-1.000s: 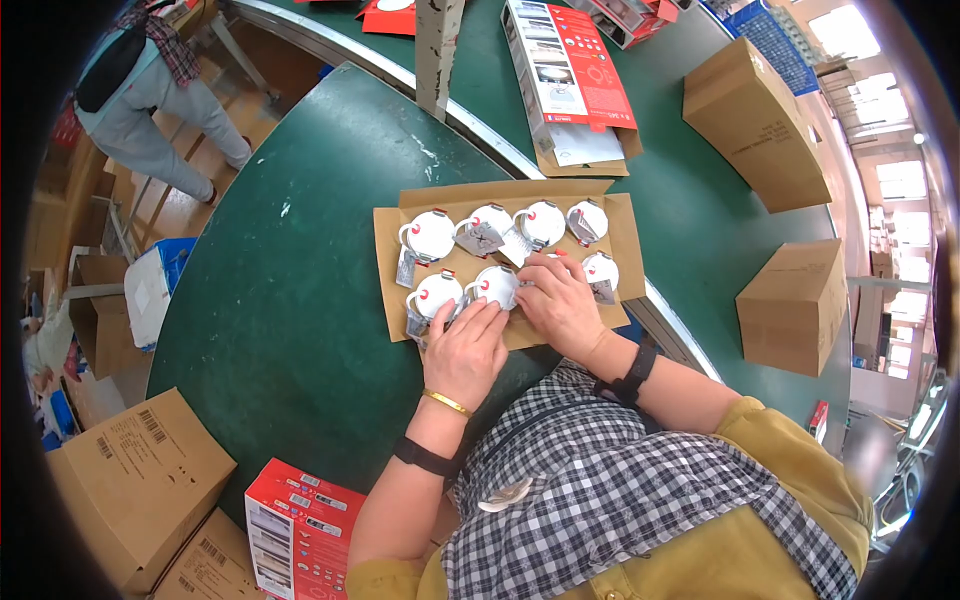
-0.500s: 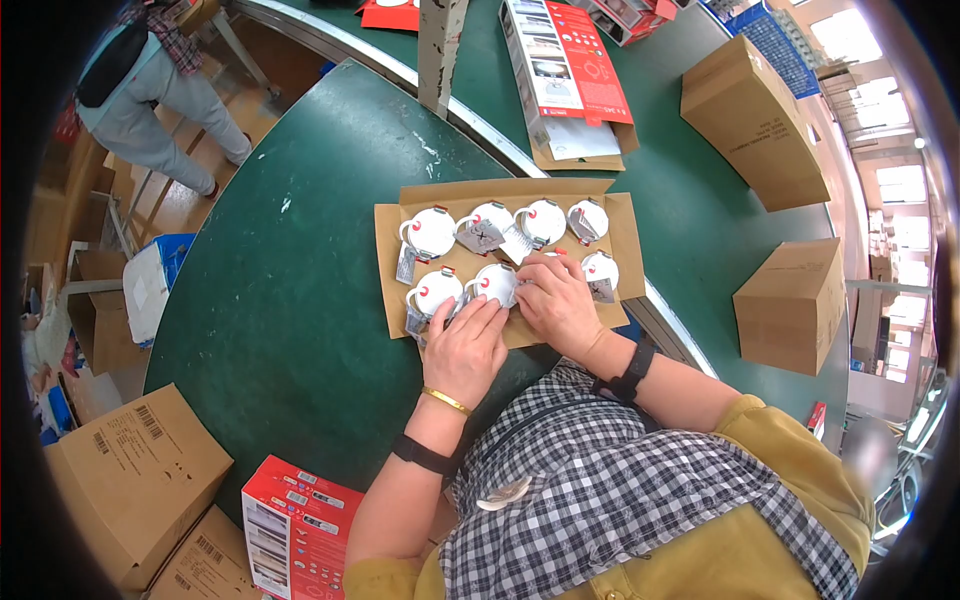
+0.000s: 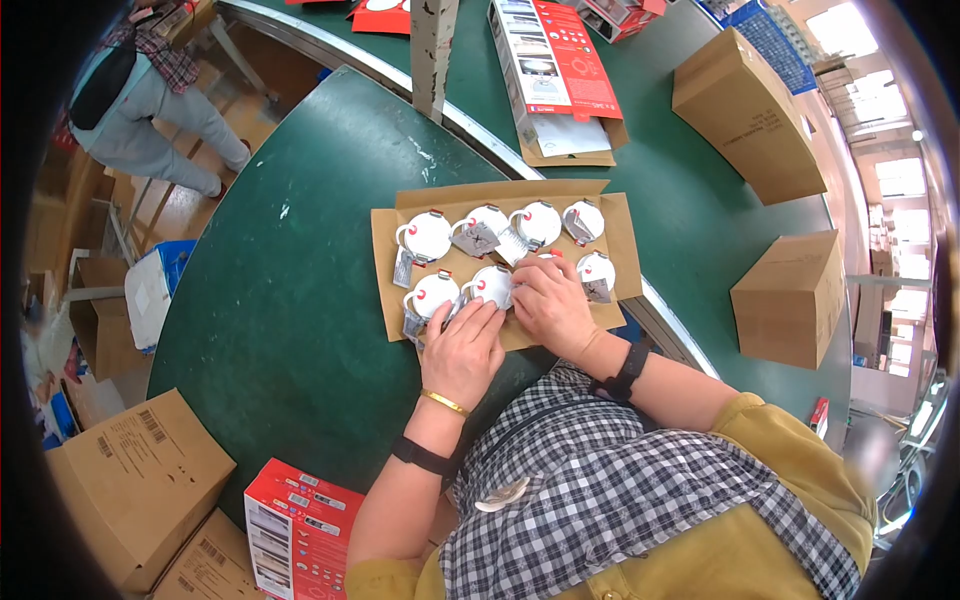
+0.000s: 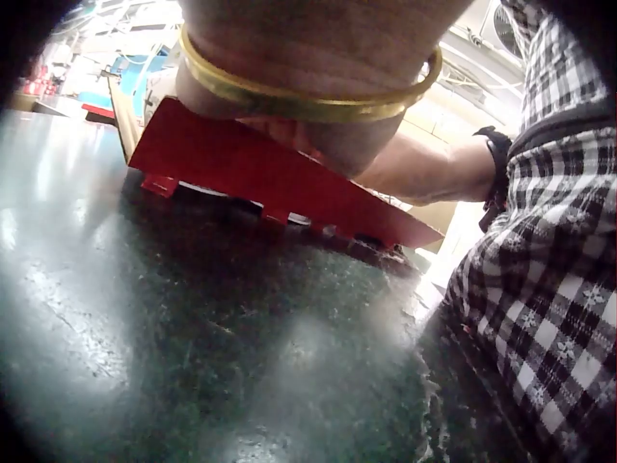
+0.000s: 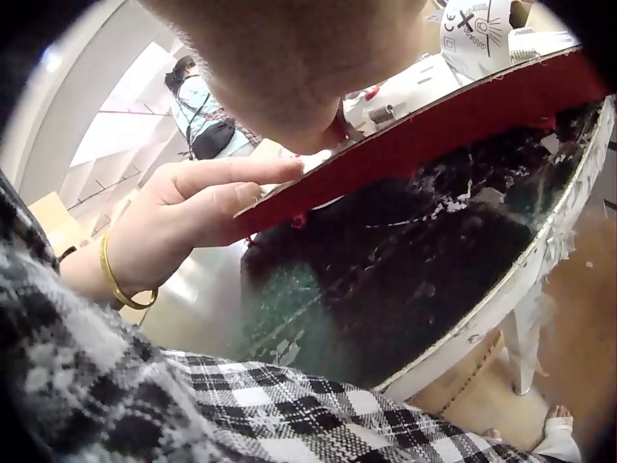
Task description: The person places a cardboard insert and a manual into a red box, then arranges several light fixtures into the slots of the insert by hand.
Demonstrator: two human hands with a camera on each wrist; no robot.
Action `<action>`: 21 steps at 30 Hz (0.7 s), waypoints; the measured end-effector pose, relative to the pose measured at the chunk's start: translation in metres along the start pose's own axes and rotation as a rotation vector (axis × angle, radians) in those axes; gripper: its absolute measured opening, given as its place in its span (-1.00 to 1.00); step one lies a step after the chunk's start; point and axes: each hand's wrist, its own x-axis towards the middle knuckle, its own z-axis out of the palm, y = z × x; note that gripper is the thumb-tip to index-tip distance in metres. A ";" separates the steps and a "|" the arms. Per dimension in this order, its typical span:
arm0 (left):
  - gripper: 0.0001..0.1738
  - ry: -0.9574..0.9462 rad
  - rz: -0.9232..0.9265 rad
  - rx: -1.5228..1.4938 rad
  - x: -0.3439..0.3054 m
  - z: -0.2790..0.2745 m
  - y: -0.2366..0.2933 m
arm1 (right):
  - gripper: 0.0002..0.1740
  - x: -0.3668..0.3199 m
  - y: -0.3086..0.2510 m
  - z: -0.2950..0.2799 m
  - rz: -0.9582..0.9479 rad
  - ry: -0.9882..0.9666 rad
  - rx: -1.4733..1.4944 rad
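Note:
White round downlights with looped white cords and silver labels sit in two rows in a cardboard tray (image 3: 384, 262), whose red underside (image 4: 222, 164) shows in the left wrist view. My left hand (image 3: 461, 348) rests over the tray's near edge, straight fingers touching the second downlight (image 3: 490, 286) of the near row. Left of them lies the first downlight (image 3: 435, 294). My right hand (image 3: 556, 308) bends its fingers around the third near-row downlight, mostly hidden beneath it. To its right is the last downlight (image 3: 597, 268). A spring clip (image 5: 382, 113) shows in the right wrist view.
The tray lies on a green table (image 3: 290, 290). Behind a metal post (image 3: 433, 60), an opened red-and-white box (image 3: 560, 75) lies on another green surface with brown cartons (image 3: 790, 300). A red box (image 3: 300, 530) and cartons (image 3: 145, 480) stand at lower left. Another person (image 3: 150, 100) stands far left.
The head view has shifted slightly. Both hands stay at the near row; the right hand's fingers have moved only a little over the third downlight.

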 end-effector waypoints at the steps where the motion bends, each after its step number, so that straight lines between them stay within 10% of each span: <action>1: -0.71 0.000 -0.001 0.000 0.000 0.000 0.000 | -0.89 0.000 0.000 0.000 0.001 0.001 -0.001; 21: -0.68 0.044 -0.099 -0.009 0.034 -0.051 -0.015 | -0.83 0.085 0.001 -0.008 -0.027 0.025 0.154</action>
